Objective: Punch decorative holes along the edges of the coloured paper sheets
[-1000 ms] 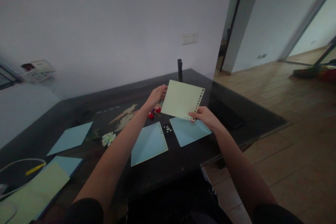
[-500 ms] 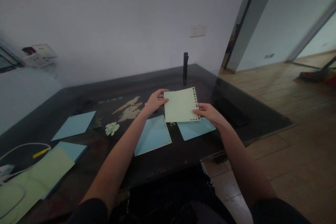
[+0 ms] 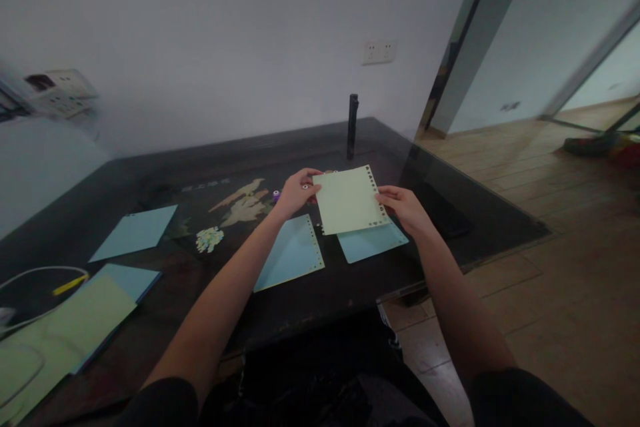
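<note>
Between my hands, above the table, is a pale yellow sheet of paper (image 3: 350, 201) with punched shapes along its right and bottom edges. My left hand (image 3: 299, 192) pinches its upper left edge. My right hand (image 3: 399, 205) grips the right edge, thumb on top. Beneath it, partly covered, lies a blue sheet (image 3: 373, 247) on the table. Another blue sheet (image 3: 291, 255) with a punched right edge rests below my left wrist. Small purple and red items, partly hidden, sit behind my left hand; the purple one (image 3: 276, 195) shows beside the fingers.
A pile of small paper cut-outs (image 3: 209, 239) lies left of my forearm. Further left are a blue sheet (image 3: 135, 232), a stack of yellow and blue paper (image 3: 95, 313) and a white cable (image 3: 43, 269). A black upright object (image 3: 353, 127) stands on the dark table (image 3: 320, 303) near the wall.
The yellow sheet has turned slightly, its lower edge swinging right. My right hand has shifted up along the right edge. The view has moved a little.
</note>
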{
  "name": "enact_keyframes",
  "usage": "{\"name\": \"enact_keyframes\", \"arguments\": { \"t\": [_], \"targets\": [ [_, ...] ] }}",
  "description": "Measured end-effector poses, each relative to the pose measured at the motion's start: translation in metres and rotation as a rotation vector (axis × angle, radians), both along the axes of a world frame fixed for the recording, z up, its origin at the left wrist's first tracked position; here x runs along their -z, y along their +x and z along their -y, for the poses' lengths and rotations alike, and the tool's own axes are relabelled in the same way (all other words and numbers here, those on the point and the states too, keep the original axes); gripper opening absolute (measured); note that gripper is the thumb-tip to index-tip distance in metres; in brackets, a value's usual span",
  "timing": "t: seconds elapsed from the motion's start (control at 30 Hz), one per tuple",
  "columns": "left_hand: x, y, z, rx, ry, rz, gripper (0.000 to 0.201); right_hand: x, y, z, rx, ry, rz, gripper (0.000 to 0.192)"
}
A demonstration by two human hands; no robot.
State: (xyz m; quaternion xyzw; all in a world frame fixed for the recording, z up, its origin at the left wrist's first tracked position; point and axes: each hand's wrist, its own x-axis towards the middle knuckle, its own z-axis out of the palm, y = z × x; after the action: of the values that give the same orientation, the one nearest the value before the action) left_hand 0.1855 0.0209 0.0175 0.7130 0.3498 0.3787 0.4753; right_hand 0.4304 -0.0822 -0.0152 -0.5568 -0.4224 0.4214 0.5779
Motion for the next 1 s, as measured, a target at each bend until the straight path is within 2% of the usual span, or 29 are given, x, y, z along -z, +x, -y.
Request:
{"name": "enact_keyframes", "arguments": {
  "t": [0.43,1.0],
  "targets": [
    [-0.0058,-0.0026,0.0039,-0.035,0.016,0.012,0.032,-0.0041,-0.0005,0.0028,0.041,0.046,0.020,0.030],
    [-0.0040,-0.0016,0.0027,-0.018,0.033,0.027,0.030,-0.0040,-0.0007,0.0024,0.051,0.041,0.042,0.035]
  ]
}}
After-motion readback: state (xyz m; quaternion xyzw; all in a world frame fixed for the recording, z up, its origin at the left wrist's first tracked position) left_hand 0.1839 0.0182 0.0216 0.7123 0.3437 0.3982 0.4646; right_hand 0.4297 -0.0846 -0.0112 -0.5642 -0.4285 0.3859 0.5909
